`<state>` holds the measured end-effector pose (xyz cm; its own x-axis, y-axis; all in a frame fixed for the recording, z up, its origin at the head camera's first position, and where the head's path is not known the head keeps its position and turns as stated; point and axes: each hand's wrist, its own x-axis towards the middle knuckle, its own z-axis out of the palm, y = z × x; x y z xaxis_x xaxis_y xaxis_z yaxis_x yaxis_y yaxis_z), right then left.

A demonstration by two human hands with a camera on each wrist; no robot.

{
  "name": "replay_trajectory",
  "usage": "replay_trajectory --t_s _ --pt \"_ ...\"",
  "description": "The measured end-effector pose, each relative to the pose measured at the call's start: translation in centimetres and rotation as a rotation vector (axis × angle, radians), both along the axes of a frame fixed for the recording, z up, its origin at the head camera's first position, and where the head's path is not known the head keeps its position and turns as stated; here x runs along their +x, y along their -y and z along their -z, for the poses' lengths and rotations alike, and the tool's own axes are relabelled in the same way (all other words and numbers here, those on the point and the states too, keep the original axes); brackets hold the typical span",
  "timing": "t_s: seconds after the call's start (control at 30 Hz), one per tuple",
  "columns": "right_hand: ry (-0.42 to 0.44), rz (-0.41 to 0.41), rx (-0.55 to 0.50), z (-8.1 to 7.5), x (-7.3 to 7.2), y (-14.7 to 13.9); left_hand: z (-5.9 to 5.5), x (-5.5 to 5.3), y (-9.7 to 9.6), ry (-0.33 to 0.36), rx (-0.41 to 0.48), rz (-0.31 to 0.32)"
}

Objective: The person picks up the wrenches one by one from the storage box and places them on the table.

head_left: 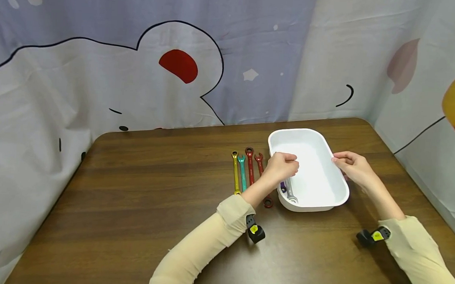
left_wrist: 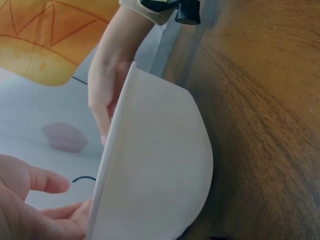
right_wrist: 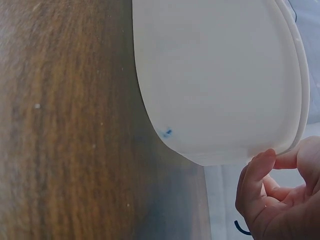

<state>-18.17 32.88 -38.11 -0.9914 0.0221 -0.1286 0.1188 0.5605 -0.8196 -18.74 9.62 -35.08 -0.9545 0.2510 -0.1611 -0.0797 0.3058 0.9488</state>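
Note:
A white plastic tray stands on the table toward the right. My right hand pinches the tray's right rim; the right wrist view shows its thumb and finger meeting at the edge. Over the left side of the tray is my left hand. In the left wrist view its thumb stands apart from the fingers, which dip behind the rim. Inside the tray, below this hand, lie a silver wrench and a purple wrench, both partly hidden. No held thing shows in the left hand.
Left of the tray, a yellow wrench, a teal wrench, a red wrench and another red wrench lie side by side on the wooden table. My left forearm crosses their near ends. A printed curtain hangs behind.

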Motion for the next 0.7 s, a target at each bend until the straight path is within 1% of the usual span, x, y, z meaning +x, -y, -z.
replay_trajectory --t_s 0.1,0.23,0.43,0.53,0.7 --pt "0.004 -0.002 -0.004 0.0 0.0 0.0 0.0 -0.2 -0.1 0.013 -0.052 -0.011" --pt "0.005 -0.006 -0.004 0.0 0.0 0.0 0.0 -0.4 -0.5 0.050 -0.086 -0.020" --pt "0.003 -0.007 -0.007 0.0 0.0 0.1 0.2 -0.5 -1.2 0.114 -0.084 -0.028" --pt "0.002 -0.005 -0.004 0.1 0.0 0.1 0.3 -0.5 -1.4 0.128 -0.094 -0.030" --pt "0.002 -0.002 0.004 0.1 0.0 0.1 0.4 -0.4 -1.9 0.131 -0.108 -0.052"
